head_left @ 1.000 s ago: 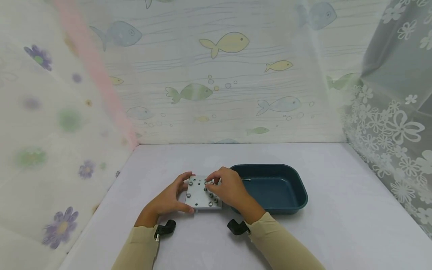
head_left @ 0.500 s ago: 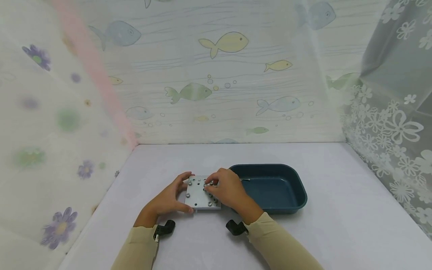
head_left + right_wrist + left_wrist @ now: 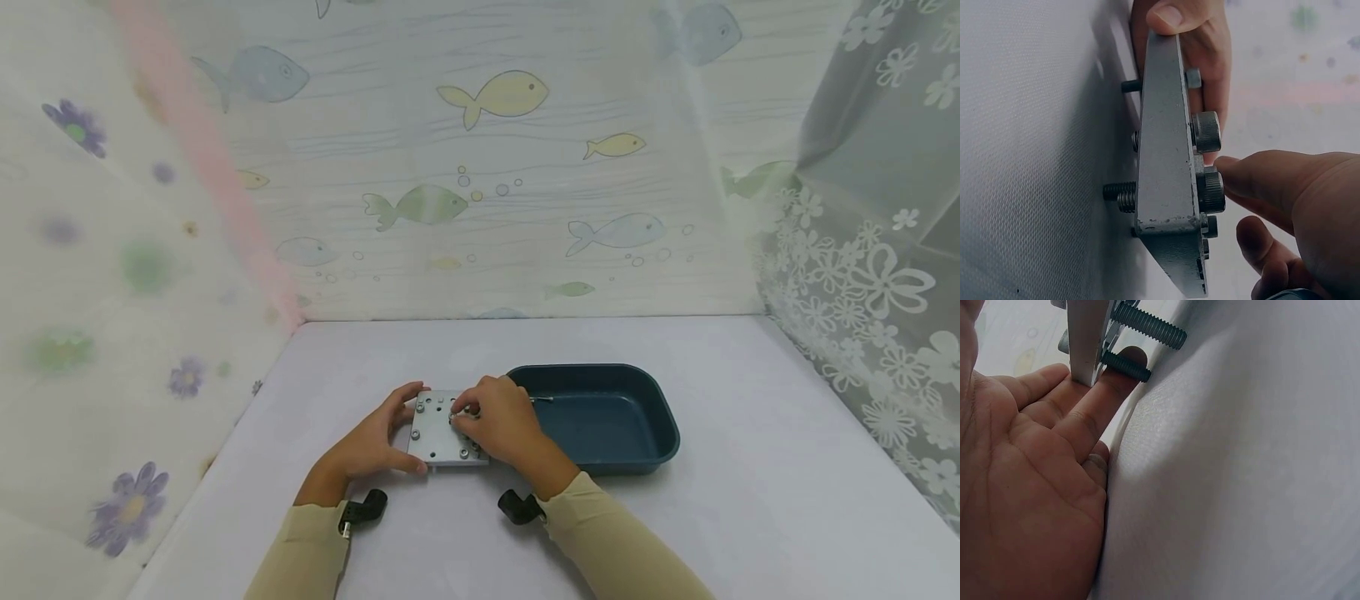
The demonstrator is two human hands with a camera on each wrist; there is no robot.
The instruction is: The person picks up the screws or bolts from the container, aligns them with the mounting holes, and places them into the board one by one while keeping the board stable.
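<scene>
A silver metal plate [image 3: 438,437] with several holes lies low over the white table, bolt heads on its top face. My left hand [image 3: 375,443] grips its left side, thumb at the near corner and fingers at the far one. Threaded bolt shanks [image 3: 1150,326] poke out below the plate in the left wrist view. Above the plate, my right hand [image 3: 506,421] pinches a small bolt [image 3: 452,417] between thumb and forefinger, at a hole near the middle. Large socket-head bolts [image 3: 1209,131] stand along the edge in the right wrist view. The right hand covers the plate's far right part.
A dark blue tray [image 3: 615,429] stands just right of the plate, partly behind the right hand. A thin metal screw-like piece [image 3: 542,398] lies in it at the left. Patterned curtains [image 3: 495,250] hang at the back and sides.
The right hand's fingertips have come slightly down and nearer on the plate, with the small bolt lower between them. The left hand keeps its hold; the whole view shifts a little left.
</scene>
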